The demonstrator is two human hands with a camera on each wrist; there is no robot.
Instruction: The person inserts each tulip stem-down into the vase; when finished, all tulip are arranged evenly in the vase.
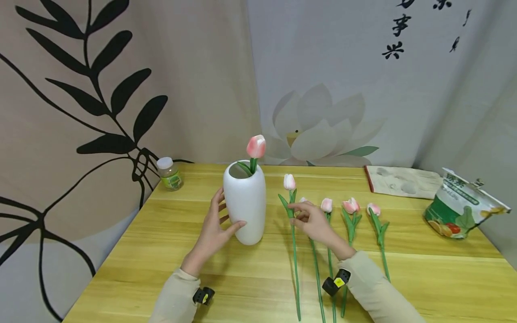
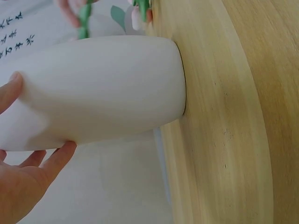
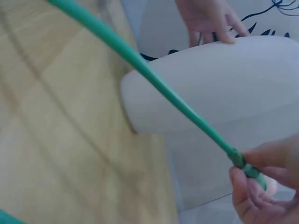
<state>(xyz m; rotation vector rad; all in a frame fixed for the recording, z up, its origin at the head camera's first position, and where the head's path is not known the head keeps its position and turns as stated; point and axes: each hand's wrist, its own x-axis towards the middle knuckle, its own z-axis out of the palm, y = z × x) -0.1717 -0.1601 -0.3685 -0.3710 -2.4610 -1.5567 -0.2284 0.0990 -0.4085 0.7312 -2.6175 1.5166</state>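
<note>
A white vase (image 1: 244, 206) stands upright on the table, with one pink artificial tulip (image 1: 256, 147) in its mouth. My left hand (image 1: 212, 233) holds the vase from the left, its thumb across the front and its fingers along the side, as the left wrist view also shows on the vase wall (image 2: 107, 88). To the right of the vase, my right hand (image 1: 319, 224) pinches a pale pink tulip (image 1: 289, 181) just below its leaves. Thumb and fingertips close on the green stem (image 3: 140, 65) in the right wrist view. The stem's lower end points toward me.
Several more tulips (image 1: 351, 205) lie on the wooden table (image 1: 121, 278) under and beside my right forearm; one head is partly hidden. A white-lidded jar (image 1: 170, 175) stands back left. At the right are a clipped green-and-white bag (image 1: 460, 206) and a flat patterned cloth-like item (image 1: 404, 181).
</note>
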